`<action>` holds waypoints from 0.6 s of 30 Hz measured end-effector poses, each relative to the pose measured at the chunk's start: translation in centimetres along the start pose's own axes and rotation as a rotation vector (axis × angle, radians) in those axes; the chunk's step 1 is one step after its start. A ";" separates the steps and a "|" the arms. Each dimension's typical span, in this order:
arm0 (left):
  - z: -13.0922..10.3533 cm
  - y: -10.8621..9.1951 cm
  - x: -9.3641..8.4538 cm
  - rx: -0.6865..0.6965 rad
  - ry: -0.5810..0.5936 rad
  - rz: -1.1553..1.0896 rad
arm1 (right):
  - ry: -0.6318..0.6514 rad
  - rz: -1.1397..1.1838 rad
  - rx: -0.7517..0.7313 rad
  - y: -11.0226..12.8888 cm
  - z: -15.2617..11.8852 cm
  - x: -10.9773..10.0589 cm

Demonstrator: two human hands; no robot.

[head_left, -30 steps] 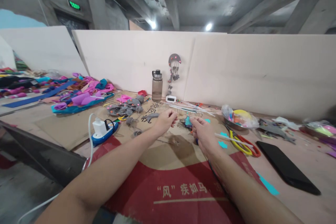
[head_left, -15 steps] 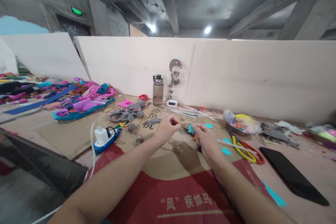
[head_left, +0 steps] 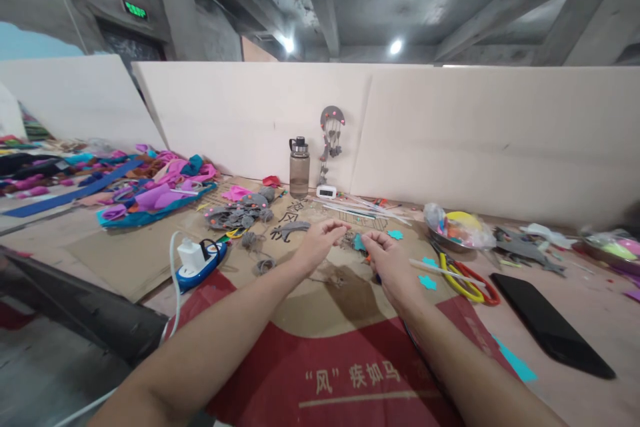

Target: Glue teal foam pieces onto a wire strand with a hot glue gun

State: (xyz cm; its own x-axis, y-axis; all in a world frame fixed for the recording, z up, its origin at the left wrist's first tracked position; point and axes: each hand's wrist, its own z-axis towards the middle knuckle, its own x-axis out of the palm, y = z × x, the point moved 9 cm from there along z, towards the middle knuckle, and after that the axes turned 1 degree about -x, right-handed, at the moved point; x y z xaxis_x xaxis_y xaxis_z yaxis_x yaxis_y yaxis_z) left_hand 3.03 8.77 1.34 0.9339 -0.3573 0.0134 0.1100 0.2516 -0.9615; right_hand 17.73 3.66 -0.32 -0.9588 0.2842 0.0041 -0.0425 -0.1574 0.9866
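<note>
My right hand (head_left: 384, 253) pinches a small teal felt piece (head_left: 359, 242) between thumb and fingertips. Just left of it, my left hand (head_left: 320, 241) is held with thumb and forefinger tips close together; whatever is between them is too small to make out. Both hands are above the printed cardboard sheet (head_left: 320, 313). Teal flower-shaped felt cutouts (head_left: 427, 282) lie to the right of my right hand, beside a white glue stick (head_left: 445, 271). A curved grey felt piece (head_left: 294, 229) lies behind my left hand, with grey yarn (head_left: 264, 265) closer to me.
Scissors with yellow and red handles (head_left: 467, 283) and a black phone (head_left: 550, 323) lie at right. Behind stands a metal bowl (head_left: 457, 247) of bagged items. A water bottle (head_left: 299, 170) stands near the white partition (head_left: 225, 113). At left are a blue power strip (head_left: 203, 270) and felt scraps (head_left: 155, 197).
My left thumb and forefinger have straightened out and shifted slightly right, towards the teal piece. My right hand keeps its pinch on that piece. The whole view has shifted slightly.
</note>
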 end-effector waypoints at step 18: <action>-1.4 1.8 2.6 -0.309 0.076 -0.394 | 0.017 -0.079 -0.110 2.1 -1.0 0.8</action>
State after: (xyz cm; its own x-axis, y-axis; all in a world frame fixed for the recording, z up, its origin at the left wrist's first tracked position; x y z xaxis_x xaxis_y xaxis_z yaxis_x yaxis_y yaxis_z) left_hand 5.15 7.07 -0.69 0.8128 -0.4390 0.3829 0.3327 -0.1896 -0.9238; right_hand 16.61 2.58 1.54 -0.9557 0.2842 -0.0762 -0.1475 -0.2386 0.9598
